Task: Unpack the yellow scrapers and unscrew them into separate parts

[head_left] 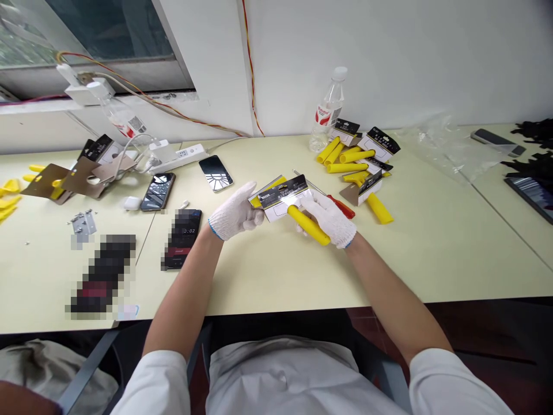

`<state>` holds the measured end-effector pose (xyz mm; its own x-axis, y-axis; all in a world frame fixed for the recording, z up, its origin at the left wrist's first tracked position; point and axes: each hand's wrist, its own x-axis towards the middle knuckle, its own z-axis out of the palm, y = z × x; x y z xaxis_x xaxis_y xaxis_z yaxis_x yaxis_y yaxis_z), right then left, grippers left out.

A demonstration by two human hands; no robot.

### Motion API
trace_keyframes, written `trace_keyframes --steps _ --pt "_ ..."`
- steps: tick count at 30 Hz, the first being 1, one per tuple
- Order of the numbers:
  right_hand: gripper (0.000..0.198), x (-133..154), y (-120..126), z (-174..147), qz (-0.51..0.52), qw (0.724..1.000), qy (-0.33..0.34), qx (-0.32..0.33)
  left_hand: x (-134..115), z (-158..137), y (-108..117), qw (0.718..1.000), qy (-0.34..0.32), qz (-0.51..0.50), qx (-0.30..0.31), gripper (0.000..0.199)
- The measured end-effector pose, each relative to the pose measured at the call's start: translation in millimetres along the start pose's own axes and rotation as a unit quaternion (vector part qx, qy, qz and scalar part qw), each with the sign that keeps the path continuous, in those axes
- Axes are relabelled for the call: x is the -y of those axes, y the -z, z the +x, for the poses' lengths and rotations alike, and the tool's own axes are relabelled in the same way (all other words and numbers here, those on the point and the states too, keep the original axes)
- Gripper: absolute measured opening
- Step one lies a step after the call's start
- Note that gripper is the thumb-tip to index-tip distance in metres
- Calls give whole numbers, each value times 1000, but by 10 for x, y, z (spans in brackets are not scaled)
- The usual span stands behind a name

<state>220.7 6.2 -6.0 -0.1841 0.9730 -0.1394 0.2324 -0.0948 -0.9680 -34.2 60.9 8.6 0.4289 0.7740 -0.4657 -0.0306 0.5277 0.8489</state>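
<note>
Between my gloved hands is a yellow-handled tool, apparently a scraper [309, 225], threaded through a black-and-white header card [283, 199]. Its yellow head with a metal edge shows past the card's upper left side. My left hand [237, 214] grips the head end, thumb and fingers at the card's left edge. My right hand [327, 214] closes around the card's right side and the handle, hiding part of both. Just behind the right hand lies a screwdriver with a red handle [343, 206], its shaft pointing up and left.
More carded yellow-handled tools [352, 155] lie at the back right beside a water bottle [327, 112]. A clear plastic bag [453, 147] is farther right. Several phones, including one with a lit screen [184, 239], lie left. A power strip [185, 157] and cables run along the wall.
</note>
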Motion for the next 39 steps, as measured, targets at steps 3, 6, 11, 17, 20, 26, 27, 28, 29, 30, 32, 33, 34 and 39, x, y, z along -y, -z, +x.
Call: trace_keyframes --steps 3,6,11,17,20,26,27,28,29,30,32,33,34,39 --pt "40 0 10 -2 -8 1000 10 -18 71 46 31 998 -31 39 -42 57" --pt "34 2 41 12 -14 999 24 -25 155 106 64 994 -49 75 -66 53" --pt "42 0 84 20 -15 999 48 -6 128 67 -8 985 -66 120 -102 52" --pt "47 7 116 5 -28 997 67 5 4 -33 -128 964 -127 171 -160 56" --pt "44 3 113 33 -36 997 71 -10 16 -10 -170 961 -141 146 -188 52" --pt "39 -102 48 125 -34 995 74 -49 85 75 -231 968 -107 90 -208 53" --pt "40 -132 37 141 -32 995 74 -58 86 76 -227 972 -100 89 -195 54" --pt "41 -163 27 157 -30 995 73 -67 80 71 -219 975 -96 84 -182 55" --pt "42 -195 18 174 -28 994 73 -76 69 60 -208 978 -93 75 -170 56" --pt "44 -224 11 190 -25 994 72 -83 53 45 -193 982 -91 61 -156 57" --pt "48 -270 -4 217 -19 993 71 -94 19 9 -158 989 -90 28 -117 59" --pt "50 -284 -11 226 -17 993 71 -95 6 -6 -137 991 -89 15 -98 61" --pt "52 -290 -17 230 -14 993 70 -93 -3 -15 -116 992 -87 7 -86 62" --pt "55 -249 -33 209 26 996 72 -52 3 -5 -40 994 -61 -2 -85 62"
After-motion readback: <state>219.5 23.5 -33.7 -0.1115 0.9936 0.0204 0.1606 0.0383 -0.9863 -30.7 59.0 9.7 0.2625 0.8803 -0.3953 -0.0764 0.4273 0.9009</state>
